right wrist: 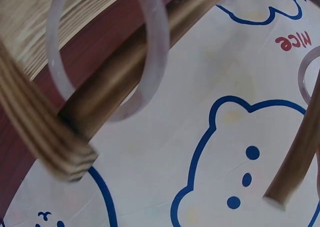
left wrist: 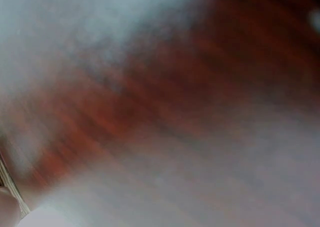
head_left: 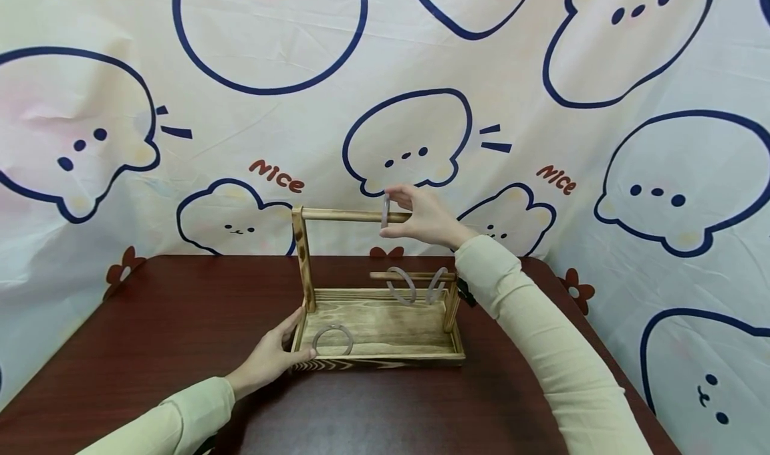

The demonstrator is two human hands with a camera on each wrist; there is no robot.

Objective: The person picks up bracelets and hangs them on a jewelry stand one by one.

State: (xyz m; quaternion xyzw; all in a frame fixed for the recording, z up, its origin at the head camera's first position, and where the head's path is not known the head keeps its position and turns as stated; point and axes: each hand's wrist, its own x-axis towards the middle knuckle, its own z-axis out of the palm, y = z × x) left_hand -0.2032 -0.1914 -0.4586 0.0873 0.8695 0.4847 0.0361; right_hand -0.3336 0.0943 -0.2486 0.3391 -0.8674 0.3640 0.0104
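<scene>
A wooden bangle rack [head_left: 379, 360] has a tray base, a tall bar [head_left: 343, 214] on a left post and a shorter, lower bar [right wrist: 107, 69] on a right post. My right hand [head_left: 424, 218] pinches a translucent pale bangle [head_left: 385, 212] at the tall bar, which appears to run through it; the hand covers the bar's right end. Two similar bangles [head_left: 402, 286] hang on the lower bar. Another bangle [head_left: 333, 340] leans in the tray's front left corner. With thumb at the front rim and fingers along the side, my left hand [head_left: 269, 358] grips that corner.
The rack stands on a dark red-brown table [head_left: 180, 308]. Behind and beside the table hangs a pale cloth [head_left: 271, 127] printed with blue-outlined cartoon figures. The left wrist view is mostly blurred table and sleeve.
</scene>
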